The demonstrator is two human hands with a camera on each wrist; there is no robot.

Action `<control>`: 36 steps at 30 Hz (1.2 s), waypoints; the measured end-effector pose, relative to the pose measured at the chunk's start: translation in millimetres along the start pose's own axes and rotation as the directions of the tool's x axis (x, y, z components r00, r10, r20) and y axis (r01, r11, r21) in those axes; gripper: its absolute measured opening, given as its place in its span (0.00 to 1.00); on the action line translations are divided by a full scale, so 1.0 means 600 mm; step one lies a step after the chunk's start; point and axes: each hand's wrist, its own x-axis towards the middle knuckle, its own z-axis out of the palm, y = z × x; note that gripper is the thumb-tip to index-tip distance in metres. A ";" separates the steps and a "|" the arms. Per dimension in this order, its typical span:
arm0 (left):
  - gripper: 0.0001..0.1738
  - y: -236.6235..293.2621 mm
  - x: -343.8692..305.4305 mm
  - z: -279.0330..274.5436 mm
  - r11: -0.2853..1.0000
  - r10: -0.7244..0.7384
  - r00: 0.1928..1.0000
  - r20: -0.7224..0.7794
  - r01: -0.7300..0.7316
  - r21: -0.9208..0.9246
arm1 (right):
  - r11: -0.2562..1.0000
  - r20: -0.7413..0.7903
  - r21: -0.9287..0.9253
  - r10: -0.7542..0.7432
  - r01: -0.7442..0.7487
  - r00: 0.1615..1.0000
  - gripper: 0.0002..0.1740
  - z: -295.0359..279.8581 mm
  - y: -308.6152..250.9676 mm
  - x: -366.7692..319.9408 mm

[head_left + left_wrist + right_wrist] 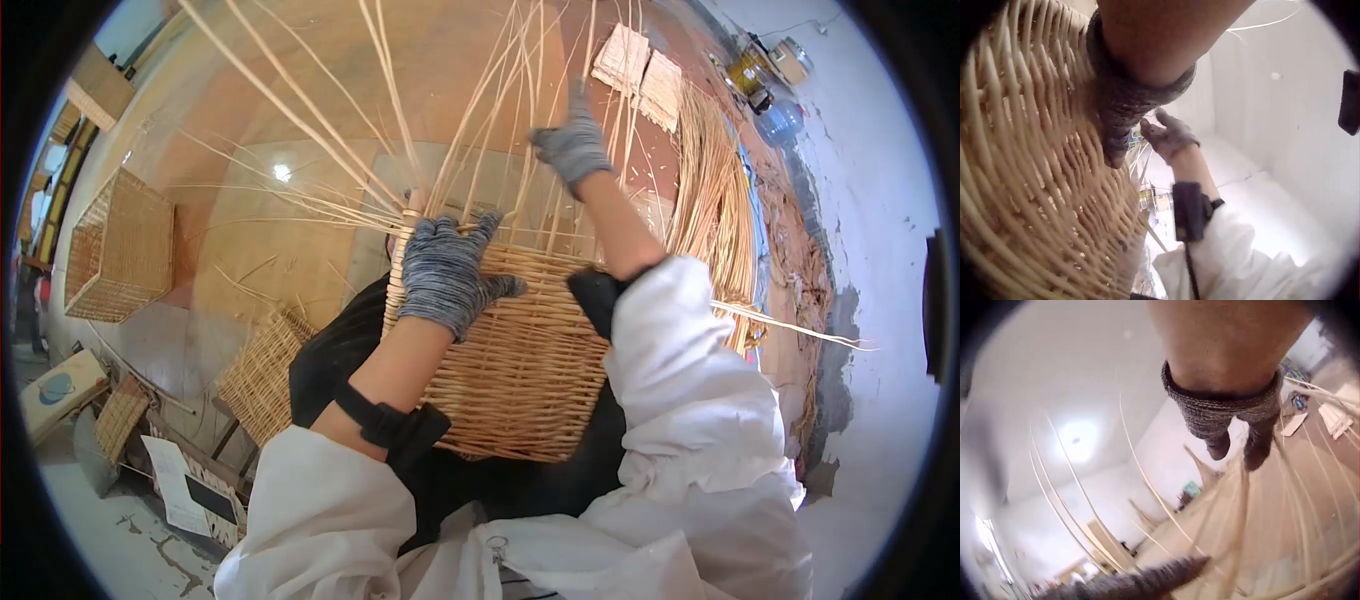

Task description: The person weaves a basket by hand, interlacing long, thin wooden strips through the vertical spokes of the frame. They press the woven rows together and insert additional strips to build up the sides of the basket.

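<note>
A woven wicker panel point(520, 370) lies over the person's lap, with long pale rods point(480, 150) fanning up from its far edge. The gloved left hand point(448, 275) holds the panel near its upper left corner, fingers over the edge. Its thumb point(1116, 147) lies along the woven face in the left wrist view. The gloved right hand point(575, 145) is raised among the upright rods, thumb and forefinger apart. In the right wrist view, a rod point(1242, 506) runs down from beside its fingertips. Both gloves are grey knit.
A bundle of loose rods point(715, 190) lies on the right. At the left stands a woven basket point(125, 245), with another woven piece point(265, 370) nearer the lap. Folded pale cloths point(640, 75) lie at the back. A water bottle point(780, 122) stands by the wall.
</note>
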 end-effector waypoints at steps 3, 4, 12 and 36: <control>0.52 -0.006 -0.010 0.015 1.000 0.011 0.999 -0.045 -0.012 -0.017 | 0.845 0.282 0.419 0.226 -0.331 0.932 0.38 -0.054 -0.016 -0.073; 0.52 -0.004 -0.010 0.017 1.000 0.021 0.999 -0.042 -0.022 -0.005 | 0.798 0.372 0.460 0.224 -0.389 0.901 0.35 -0.063 -0.013 -0.080; 0.46 0.018 0.001 0.009 0.997 -0.081 0.996 -0.027 0.080 -0.018 | 0.965 -0.147 -0.250 -0.113 0.073 0.983 0.21 0.065 0.043 0.046; 0.38 0.129 0.064 -0.024 0.947 0.234 0.957 0.170 -0.185 -0.264 | 0.412 -0.001 0.881 0.495 -0.233 0.869 0.13 -0.132 0.122 -0.264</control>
